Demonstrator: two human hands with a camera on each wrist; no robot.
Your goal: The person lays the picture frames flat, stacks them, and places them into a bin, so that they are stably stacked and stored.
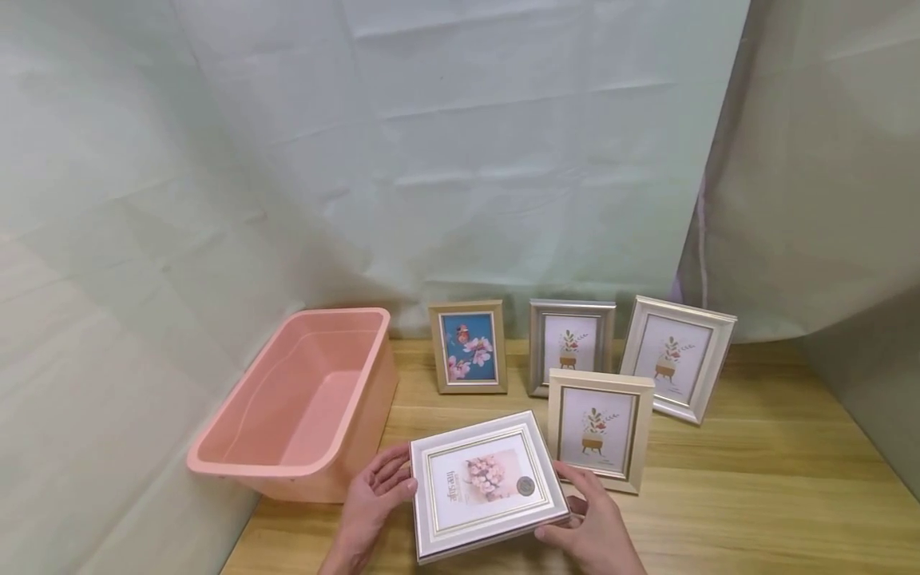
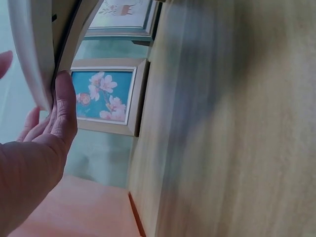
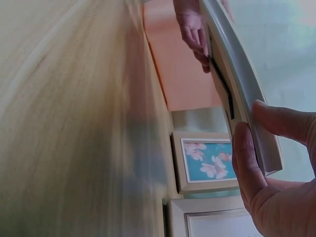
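Observation:
Both hands hold a silvery-white picture frame (image 1: 474, 487) off the table, its front with a pink flower print tilted up. At its left edge my left hand (image 1: 370, 503) grips it, thumb on the front side and fingers at the back. Toward the lower right corner, my right hand (image 1: 596, 519) pinches the border between thumb and fingers. From the right wrist view, the back of the held frame (image 3: 224, 79) shows a dark strip. Close behind the right hand stands a cream picture frame (image 1: 643, 435) with a potted-plant print.
A pink plastic bin (image 1: 370, 399) stands at the left. Along the back stand a gold frame (image 1: 434, 351) with a blossom print, a grey-silver frame (image 1: 536, 343) and a leaning white frame (image 1: 719, 351). All rest on a wooden table (image 1: 776, 495) before a pale cloth backdrop (image 1: 517, 160).

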